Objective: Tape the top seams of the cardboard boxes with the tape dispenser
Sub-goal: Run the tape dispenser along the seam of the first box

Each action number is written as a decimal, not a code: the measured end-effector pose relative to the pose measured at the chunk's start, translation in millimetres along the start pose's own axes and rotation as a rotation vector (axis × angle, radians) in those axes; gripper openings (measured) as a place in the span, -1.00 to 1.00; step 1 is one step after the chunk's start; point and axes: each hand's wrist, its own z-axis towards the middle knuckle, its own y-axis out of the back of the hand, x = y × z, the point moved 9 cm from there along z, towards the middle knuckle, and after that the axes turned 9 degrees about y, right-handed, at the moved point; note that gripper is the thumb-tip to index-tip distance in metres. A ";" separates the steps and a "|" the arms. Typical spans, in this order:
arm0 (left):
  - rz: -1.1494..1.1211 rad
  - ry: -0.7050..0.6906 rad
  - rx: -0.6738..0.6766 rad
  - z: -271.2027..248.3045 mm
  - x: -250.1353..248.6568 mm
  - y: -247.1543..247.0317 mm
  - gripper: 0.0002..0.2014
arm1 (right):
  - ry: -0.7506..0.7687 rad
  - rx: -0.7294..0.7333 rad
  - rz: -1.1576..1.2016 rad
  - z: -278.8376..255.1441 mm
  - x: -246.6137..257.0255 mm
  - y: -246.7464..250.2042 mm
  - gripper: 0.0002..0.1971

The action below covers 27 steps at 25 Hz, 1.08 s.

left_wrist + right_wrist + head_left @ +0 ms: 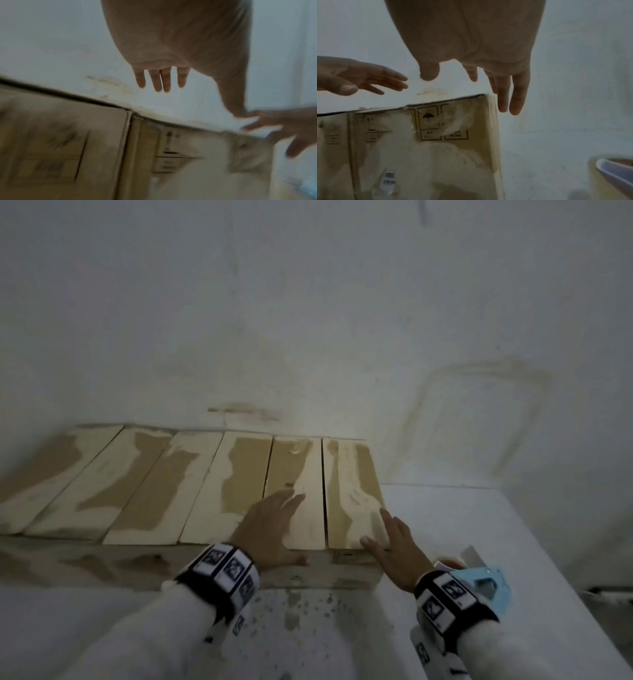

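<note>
A row of cardboard boxes (191, 487) stands side by side on a white, speckled surface (308, 621), their far ends against a stained white wall (308, 320); the box tops carry pale, patchy strips over the brown card. Over the near end of the second box from the right, the left hand (270, 525) is spread flat, palm down, with straight, slightly parted fingers (164, 79), holding nothing; whether it presses the box top or hovers just above it cannot be told. Just to its right, the right hand (390, 546) reaches over the near right corner of the last box in the row (426, 146), its fingers (517, 97) also straight and loose, gripping nothing. Beside that wrist, on the white surface to the right of the boxes, lies the light blue tape dispenser (479, 577), apart from both hands.
</note>
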 end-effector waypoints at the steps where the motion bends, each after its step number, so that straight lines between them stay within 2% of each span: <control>1: 0.111 -0.003 0.040 10.0 -1.6 -5.5 0.37 | -0.031 -0.013 0.065 2.9 -2.1 -4.7 -0.17; 3: 0.281 -0.012 0.106 22.0 -3.8 -23.0 0.44 | -0.048 -0.033 0.165 6.3 -6.1 -12.1 -0.17; 4: 0.293 -0.012 0.111 28.3 -3.9 -30.1 0.43 | -0.024 -0.051 0.203 4.3 -3.8 -13.6 -0.18; 7: 0.296 -0.008 0.098 27.4 -12.3 -51.0 0.32 | 0.012 -0.088 0.247 0.0 -6.9 -12.6 -0.23; 10: 0.274 -0.003 0.087 28.1 -19.9 -60.1 0.18 | -0.014 -0.130 0.287 -6.3 -16.6 -7.1 -0.24; 14: 0.404 -0.202 0.093 23.6 -49.7 -68.4 -0.02 | -0.025 -0.182 0.407 -18.1 -25.2 1.6 -0.23; 17: 0.430 -0.282 0.145 21.4 -66.2 -75.7 0.01 | -0.046 -0.221 0.401 -24.7 -43.5 7.1 -0.26; 20: 0.402 -0.237 0.133 18.8 -78.6 -83.4 0.09 | -0.176 -0.253 0.240 -45.3 -97.1 9.6 -0.38; 23: 0.365 -0.158 0.106 13.2 -95.6 -91.3 0.08 | -0.419 -0.289 -0.041 -84.0 -156.1 21.4 -0.53; 25: 0.337 -0.090 0.097 10.8 -110.2 -97.1 -0.02 | -0.588 -0.268 -0.236 -110.8 -184.2 27.2 -0.47; 27: 0.327 -0.017 0.089 7.8 -120.9 -102.3 -0.17 | -0.679 -0.279 -0.197 -123.1 -201.0 22.6 -0.42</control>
